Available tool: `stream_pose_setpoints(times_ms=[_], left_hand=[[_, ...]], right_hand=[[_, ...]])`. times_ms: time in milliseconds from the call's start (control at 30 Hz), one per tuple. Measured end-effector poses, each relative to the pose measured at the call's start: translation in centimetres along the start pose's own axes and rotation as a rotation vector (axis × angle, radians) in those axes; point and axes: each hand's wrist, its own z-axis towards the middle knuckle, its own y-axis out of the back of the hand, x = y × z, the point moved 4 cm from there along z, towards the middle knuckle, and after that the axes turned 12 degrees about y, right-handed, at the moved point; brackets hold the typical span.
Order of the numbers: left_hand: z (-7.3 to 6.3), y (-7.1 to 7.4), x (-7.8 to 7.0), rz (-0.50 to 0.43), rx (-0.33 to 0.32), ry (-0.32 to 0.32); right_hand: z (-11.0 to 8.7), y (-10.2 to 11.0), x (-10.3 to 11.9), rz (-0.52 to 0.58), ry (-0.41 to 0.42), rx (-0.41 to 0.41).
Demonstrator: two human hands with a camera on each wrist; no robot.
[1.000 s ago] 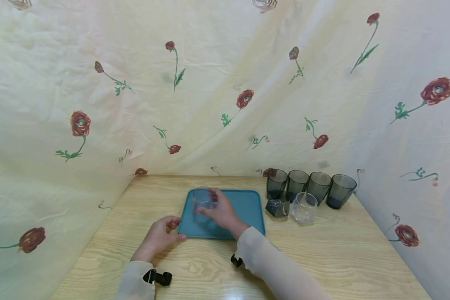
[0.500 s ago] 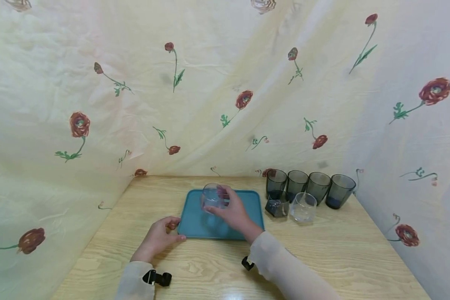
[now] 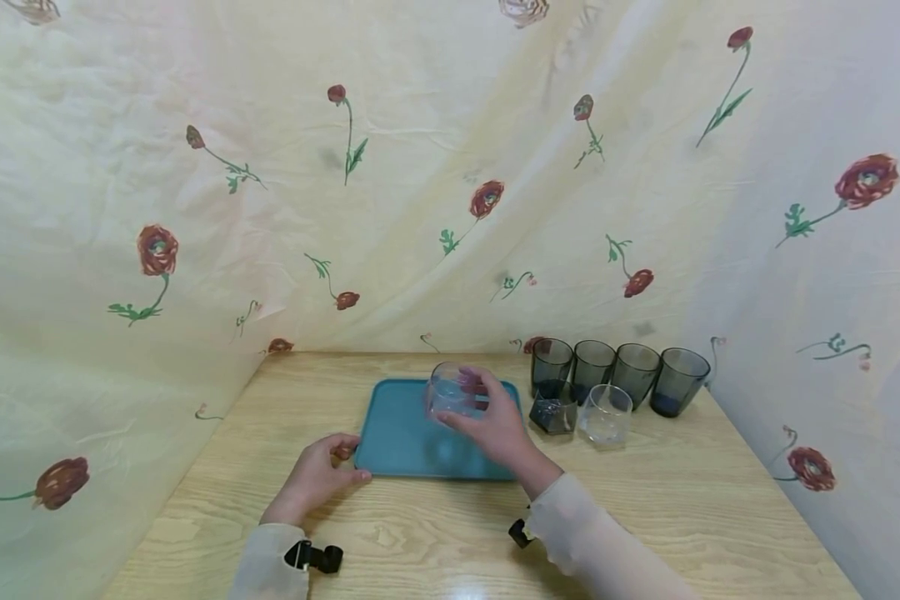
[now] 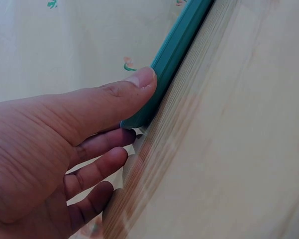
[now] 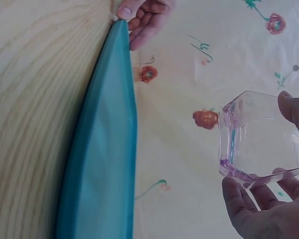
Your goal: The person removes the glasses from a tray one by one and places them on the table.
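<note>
My right hand [image 3: 498,427] grips a clear glass tumbler [image 3: 444,393], thumb on one side and fingers on the other. The tumbler is held above the blue tray [image 3: 401,440]; in the right wrist view a gap separates it from the tray, and the faceted glass [image 5: 261,137] shows a pink-purple tint. My left hand [image 3: 317,477] holds the tray's near left corner. Seen from the left wrist, its thumb [image 4: 142,82] presses the tray's side, with the index finger around the corner and the other fingers loosely bent.
Right of the tray stand several tall smoky-grey glasses [image 3: 592,365] in a back row. Before them are a short dark faceted glass [image 3: 554,410] and a short clear glass [image 3: 607,417]. A flower-printed cloth [image 3: 412,208] hangs behind the wooden table [image 3: 420,533].
My right hand has carried the clear tumbler up and to the right, from over the tray's left part to over its middle. The left hand stays at the tray corner.
</note>
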Motion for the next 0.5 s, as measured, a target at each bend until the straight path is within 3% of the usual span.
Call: stream_pose_setpoints(times_ms=[167, 500], left_hand=[[0.1, 0.0, 0.1, -0.002, 0.0, -0.001], [0.2, -0.1, 0.2, -0.003, 0.01, 0.0]], right_hand=[[-0.3, 1.9, 0.3, -0.027, 0.065, -0.03], [-1.4, 6.5, 0.3, -0.114, 0.095, -0.088]])
